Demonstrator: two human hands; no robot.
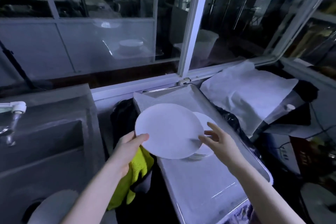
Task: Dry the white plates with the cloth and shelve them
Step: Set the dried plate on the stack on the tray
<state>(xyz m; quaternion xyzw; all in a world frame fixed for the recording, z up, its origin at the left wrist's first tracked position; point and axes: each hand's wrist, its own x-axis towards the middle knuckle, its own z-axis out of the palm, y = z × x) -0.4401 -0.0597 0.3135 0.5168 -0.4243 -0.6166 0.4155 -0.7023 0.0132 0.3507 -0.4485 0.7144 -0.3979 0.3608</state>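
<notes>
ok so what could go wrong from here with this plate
The left hand pinches the plate only at its rim, with the cloth hanging beneath that hand; the plate could slip and drop onto the stack on the tray below. The right hand is open beside the opposite rim, not gripping, so nothing backs up that hold yet.

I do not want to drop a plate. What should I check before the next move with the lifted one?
1. Left hand grips the lifted plate at its rim: ok.
2. Yellow cloth hangs under the left hand, within reach: ok.
3. Right hand open beside the plate's rim, free to take the cloth: ok.
4. Plate surface dry: cannot tell.
5. Plate stack rests flat on the tray: ok.
</notes>
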